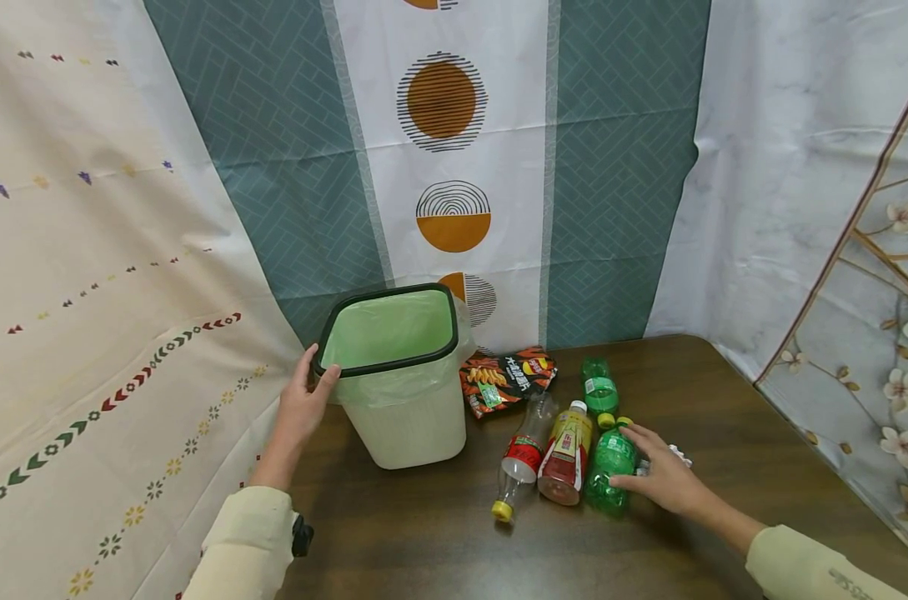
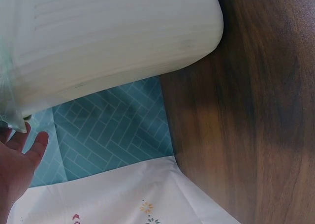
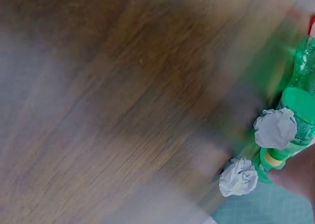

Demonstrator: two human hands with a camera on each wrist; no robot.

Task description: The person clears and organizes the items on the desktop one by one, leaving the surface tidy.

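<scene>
My left hand (image 1: 307, 408) is at the near left corner of a pale bin (image 1: 404, 421), thumb and fingers spread at its black rim. In the left wrist view, the fingertips of that hand (image 2: 17, 160) are right by the clear liner bag (image 2: 7, 93). A green plastic bottle (image 1: 611, 471) lies on its side on the table, with my right hand (image 1: 667, 475) beside it. Thumb and fingers are spread apart along its right side. In the right wrist view, only part of the right hand (image 3: 300, 172) shows, near the bottle's yellow cap (image 3: 274, 157).
Left of the green bottle lie a reddish drink bottle (image 1: 564, 462) and a clear red-labelled bottle (image 1: 524, 458). Behind are another green bottle (image 1: 599, 387) and a black-and-red chip bag (image 1: 506, 379). Crumpled paper balls (image 3: 275, 129) lie on the brown table (image 1: 423, 533); patterned cloths (image 1: 454, 167) hang around.
</scene>
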